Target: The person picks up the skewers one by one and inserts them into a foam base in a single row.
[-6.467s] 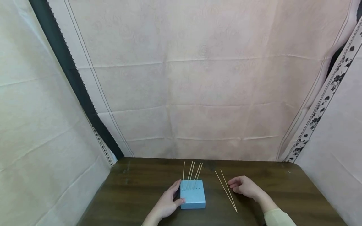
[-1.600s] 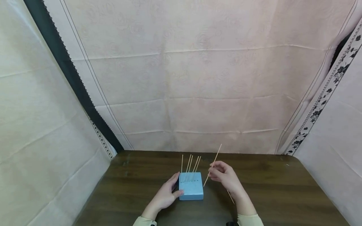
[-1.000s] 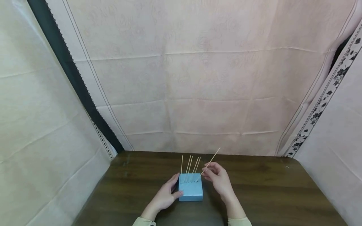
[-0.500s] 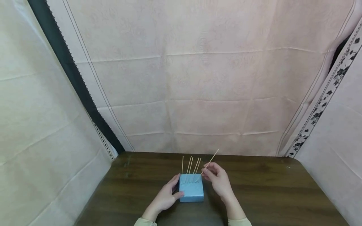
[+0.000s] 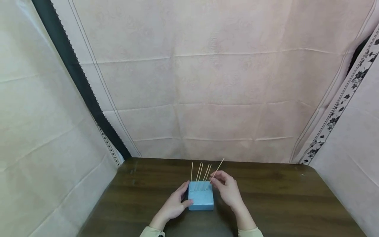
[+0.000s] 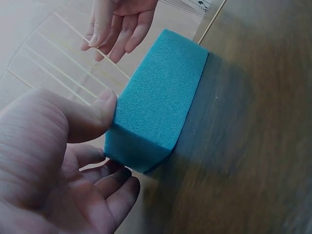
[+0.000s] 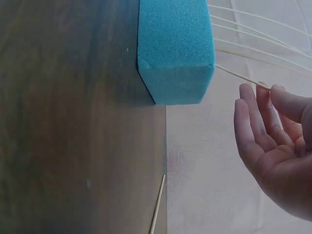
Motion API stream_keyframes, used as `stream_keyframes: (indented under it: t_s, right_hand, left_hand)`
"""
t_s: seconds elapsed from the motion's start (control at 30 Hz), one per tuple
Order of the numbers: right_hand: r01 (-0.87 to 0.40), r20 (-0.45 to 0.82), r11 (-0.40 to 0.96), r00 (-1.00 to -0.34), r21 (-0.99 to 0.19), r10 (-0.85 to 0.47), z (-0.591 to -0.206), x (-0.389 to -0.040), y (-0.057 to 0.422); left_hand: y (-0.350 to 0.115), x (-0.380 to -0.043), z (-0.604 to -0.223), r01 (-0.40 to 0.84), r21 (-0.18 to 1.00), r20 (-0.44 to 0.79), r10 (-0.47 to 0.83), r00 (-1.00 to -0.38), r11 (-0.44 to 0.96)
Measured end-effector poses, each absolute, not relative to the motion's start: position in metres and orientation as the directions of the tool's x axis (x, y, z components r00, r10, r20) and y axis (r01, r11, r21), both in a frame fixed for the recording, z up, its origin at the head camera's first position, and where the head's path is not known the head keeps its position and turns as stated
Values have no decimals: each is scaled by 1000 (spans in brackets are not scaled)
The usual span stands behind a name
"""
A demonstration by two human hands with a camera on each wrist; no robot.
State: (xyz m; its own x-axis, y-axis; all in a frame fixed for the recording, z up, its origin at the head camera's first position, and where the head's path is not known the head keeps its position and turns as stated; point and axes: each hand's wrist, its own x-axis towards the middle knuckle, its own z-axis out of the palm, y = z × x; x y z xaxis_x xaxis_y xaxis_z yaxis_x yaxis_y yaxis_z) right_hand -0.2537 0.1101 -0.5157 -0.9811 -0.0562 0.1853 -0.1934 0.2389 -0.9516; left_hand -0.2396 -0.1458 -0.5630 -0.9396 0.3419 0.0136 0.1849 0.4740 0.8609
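A light-blue foam block [image 5: 201,201] sits on the table, with several thin wooden skewers [image 5: 198,171] standing in a row in its upper face. My left hand [image 5: 174,206] grips the block's left side, thumb at the near side and fingers around the far side. Between thumb and index finger, my right hand [image 5: 228,190] pinches another skewer [image 5: 220,164], tilted to the right. In the right wrist view, the lower end of that held skewer [image 7: 239,75] meets the block near its right end; how deep it goes is hidden.
One loose skewer [image 7: 157,204] lies on the dark wooden table [image 5: 284,197], right of the block; my right arm hides it in the head view. Pale cloth [image 5: 222,82] hangs behind the table and on both sides.
My right hand has picked up a skewer from the table, carried it left to the block's right end, and the skewer's top now sits slightly lower and further left. The left hand keeps its hold.
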Motion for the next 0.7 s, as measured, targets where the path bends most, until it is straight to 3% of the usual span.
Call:
stream_keyframes:
  t_s: [0.37,0.7]
  right_hand:
    - [-236,226,368,-972,-899,-72,-517,-254,106]
    - [-238,224,391,-971,-889,-83,-518,-255,103]
  left_hand:
    - [-145,-242,-565,182,850,5,338,-941,494]
    - [-146,-242,-565,196,845,16,343,-939,497]
